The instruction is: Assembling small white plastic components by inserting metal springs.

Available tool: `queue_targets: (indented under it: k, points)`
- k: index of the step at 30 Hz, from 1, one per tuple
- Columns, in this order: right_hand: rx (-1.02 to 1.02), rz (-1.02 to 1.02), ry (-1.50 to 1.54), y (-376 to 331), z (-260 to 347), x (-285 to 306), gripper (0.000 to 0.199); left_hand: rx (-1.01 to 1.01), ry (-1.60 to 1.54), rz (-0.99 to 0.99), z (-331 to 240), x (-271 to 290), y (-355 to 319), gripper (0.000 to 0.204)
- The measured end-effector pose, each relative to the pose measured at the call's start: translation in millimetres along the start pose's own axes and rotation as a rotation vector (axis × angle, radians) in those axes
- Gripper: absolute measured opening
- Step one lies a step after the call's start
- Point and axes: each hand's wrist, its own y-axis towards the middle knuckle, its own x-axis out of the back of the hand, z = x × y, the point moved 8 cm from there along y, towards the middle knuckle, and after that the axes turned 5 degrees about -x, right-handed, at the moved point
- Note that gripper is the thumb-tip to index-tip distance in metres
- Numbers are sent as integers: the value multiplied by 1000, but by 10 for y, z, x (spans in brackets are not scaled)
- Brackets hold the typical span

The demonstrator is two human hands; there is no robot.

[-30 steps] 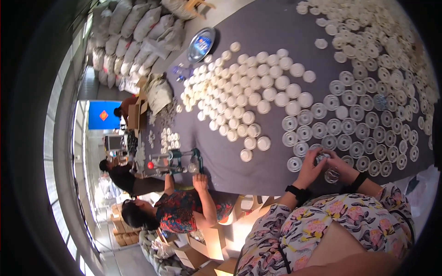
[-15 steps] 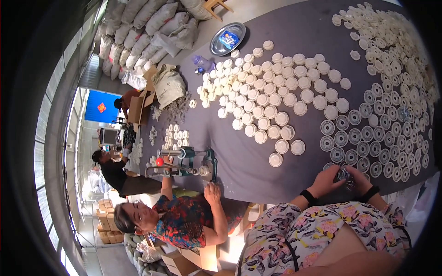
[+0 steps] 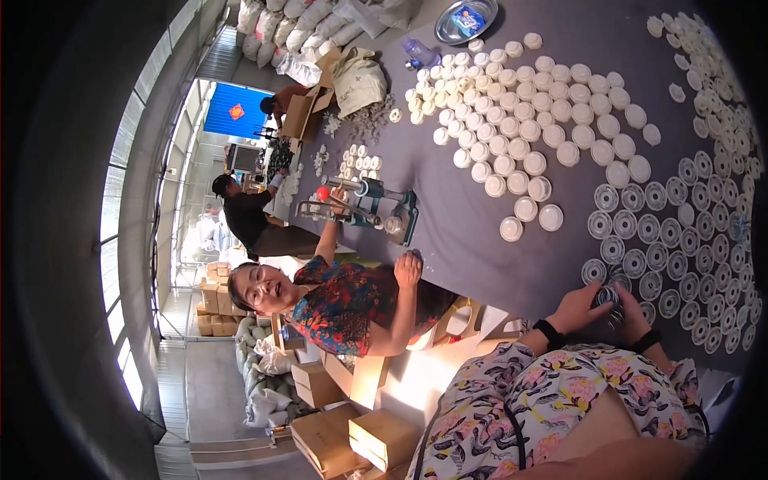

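Note:
At the lower right, my left hand (image 3: 576,310) and my right hand (image 3: 634,320) come together at the table edge. Both are closed around a small bundle of shiny, dark-looking rings (image 3: 610,298); my fingers hide part of it. Just beyond my hands lie rows of clear round discs with ring-shaped centres (image 3: 628,222), spread flat on the grey cloth. Further to the left, many white round caps (image 3: 524,132) sit in a loose group. Some discs directly by my fingertips are partly covered.
White plastic parts (image 3: 712,72) are heaped at the far right. Across to the left, a co-worker (image 3: 344,308) has a hand on a green hand press (image 3: 400,218). A metal tray (image 3: 480,32) with a blue packet and a purple bottle (image 3: 420,53) stand at the back. Cartons (image 3: 384,436) lie below.
The whole view has swung left, so the table things appear further right and higher. My hands stay closed together on the rings. The co-worker's hand remains at the press.

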Motion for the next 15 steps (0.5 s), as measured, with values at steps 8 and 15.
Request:
queue_targets:
  k: [8, 15]
  points:
    - [-152, 26, 95, -238, -163, 327, 30, 31, 94, 75, -122, -437, -51, 40]
    - [-91, -27, 104, -289, -70, 480, 28, -94, 122, 96, -287, -542, 75, 39]
